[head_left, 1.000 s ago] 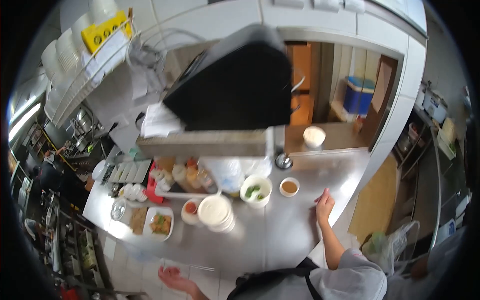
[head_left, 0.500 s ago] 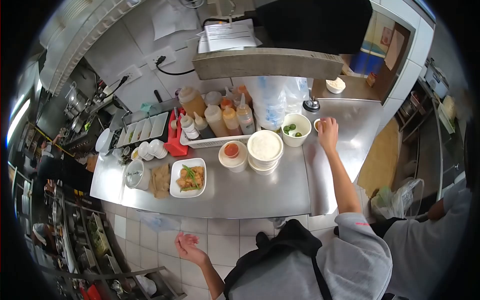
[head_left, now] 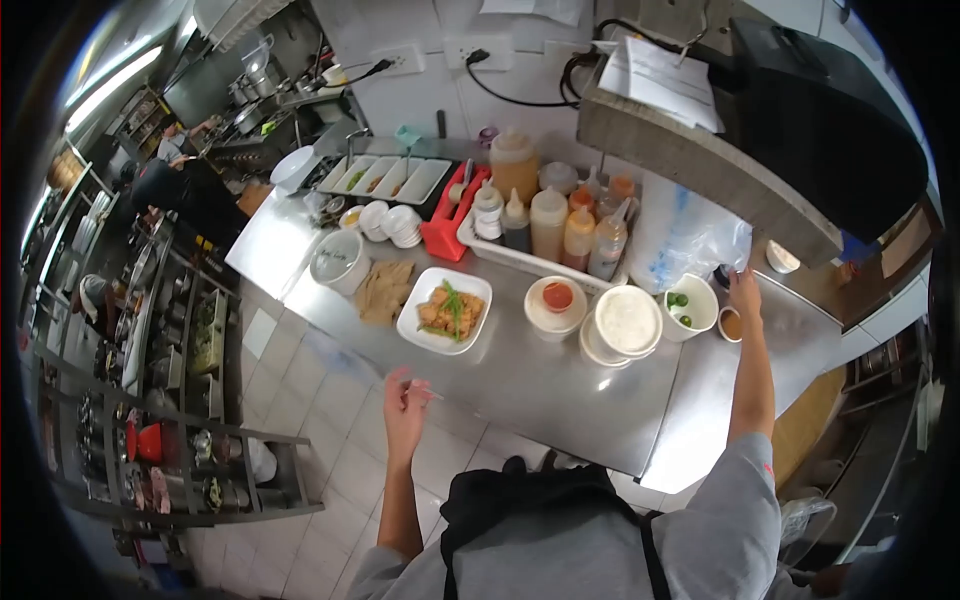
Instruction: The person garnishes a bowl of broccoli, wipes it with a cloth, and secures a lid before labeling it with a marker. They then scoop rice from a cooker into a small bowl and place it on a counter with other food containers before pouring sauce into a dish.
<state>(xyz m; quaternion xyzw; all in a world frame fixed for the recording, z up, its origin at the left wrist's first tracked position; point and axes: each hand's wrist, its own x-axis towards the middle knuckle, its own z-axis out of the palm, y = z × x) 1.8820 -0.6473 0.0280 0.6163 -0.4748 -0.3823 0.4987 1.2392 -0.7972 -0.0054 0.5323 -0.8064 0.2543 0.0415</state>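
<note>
Steel counter (head_left: 540,388): plastic bag (head_left: 690,235) on it, just beside right hand (head_left: 743,292) (grip: cannot tell). Left hand (head_left: 407,397) near front edge, loosely curled, hold unclear. White tub (head_left: 705,312), smaller sauce cup (head_left: 730,325) near right wrist; best lift wrist clear.

You are moving your right hand (head_left: 742,292) from the sauce cup (head_left: 731,324) to beside the plastic bag (head_left: 690,235), mid-right, and bringing your left hand (head_left: 405,402) nearer the steel counter (head_left: 540,405), left of centre.

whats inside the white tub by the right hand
Inside the white tub are small round green fruits. Whatever lies directly beneath them is covered and cannot be seen.
</note>
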